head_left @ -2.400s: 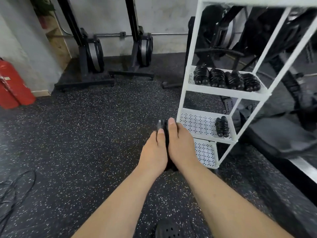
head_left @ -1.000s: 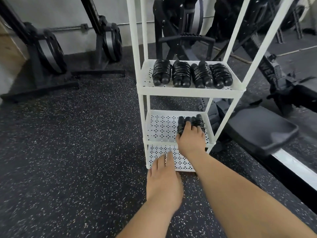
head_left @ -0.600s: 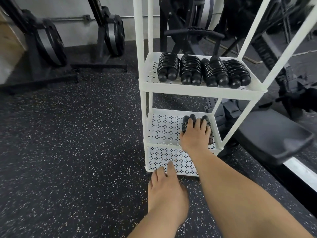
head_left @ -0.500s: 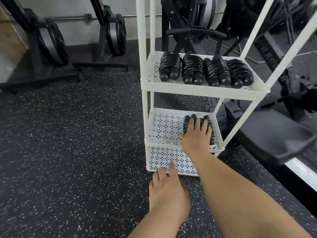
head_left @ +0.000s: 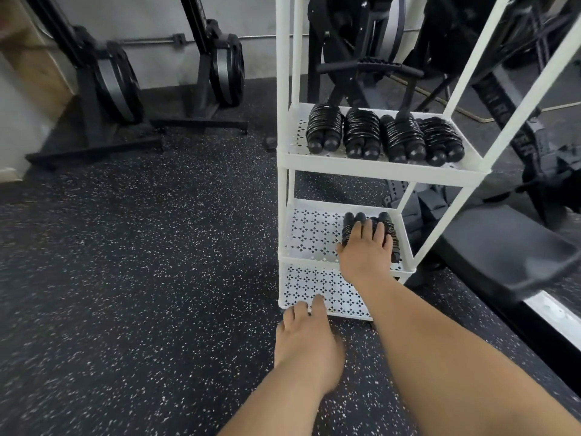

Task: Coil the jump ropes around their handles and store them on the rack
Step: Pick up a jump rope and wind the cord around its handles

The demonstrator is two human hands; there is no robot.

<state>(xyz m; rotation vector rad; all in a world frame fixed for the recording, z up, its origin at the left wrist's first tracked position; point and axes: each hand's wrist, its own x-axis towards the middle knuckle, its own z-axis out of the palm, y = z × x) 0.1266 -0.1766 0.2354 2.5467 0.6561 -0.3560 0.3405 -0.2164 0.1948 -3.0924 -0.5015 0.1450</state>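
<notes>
Room: gym corner, black speckled rubber floor [head_left: 141, 278], grey wall at 12 o'clock.
Task thing: coiled jump rope [head_left: 349, 226], black, cord wound round its paired handles. It lies on the middle shelf [head_left: 309, 234] of the white rack [head_left: 377, 169], at 1 o'clock from me, touching a second bundle [head_left: 386, 220] on its right.
Right hand: my right hand [head_left: 364, 254] lies on top of both bundles, fingers spread and fairly straight, thumb down the left side. Pressing, not wrapped round.
Left hand: my left hand [head_left: 309, 344] at 6 o'clock, low by the bottom shelf [head_left: 314, 289], fingers loose, holding nothing.
Changed: a couple of seconds back both hands carried this bundle out over the floor. Now it's on the shelf and the left has let go.
Meaning: this rope looks stored; I'd nudge it square, then lift off.
Around: four more bundles [head_left: 383, 133] in a row one shelf up. Flywheel machines [head_left: 116, 86] at 10 o'clock, bench pad [head_left: 503, 247] at 3 o'clock.
</notes>
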